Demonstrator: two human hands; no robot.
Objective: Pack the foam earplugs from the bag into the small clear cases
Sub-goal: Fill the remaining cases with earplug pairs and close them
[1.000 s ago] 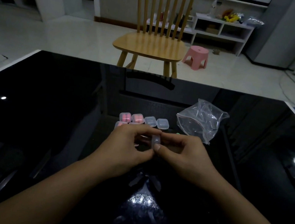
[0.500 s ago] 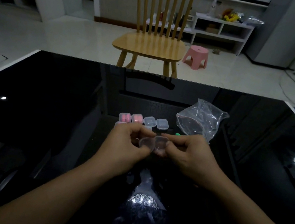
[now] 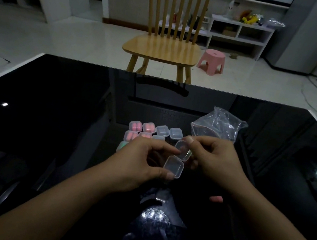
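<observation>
Holding an opened clear case (image 3: 178, 159) between them, both hands hover just above the black table (image 3: 52, 123). Left hand (image 3: 141, 165): thumb and curled fingers pinch the lower half of the case. Right hand (image 3: 215, 161): thumb and forefinger pinch the upper half, which tilts up and away on its hinge; a trace of green shows at that half's right edge, too small to identify. Both halves look hollow. Just beyond the left hand, touching one another in rows, lie more small cases (image 3: 154, 131): the left ones hold pink earplugs (image 3: 141, 127), the right ones look clear, and one pale green case (image 3: 121, 146) sits at the near left, partly hidden by the knuckles. Beyond the right hand rests a crumpled clear bag (image 3: 218, 125). A single pink earplug (image 3: 216, 198) lies near the right wrist. Past the table's far edge stand a wooden chair (image 3: 163, 49) and a pink stool (image 3: 212, 60).
</observation>
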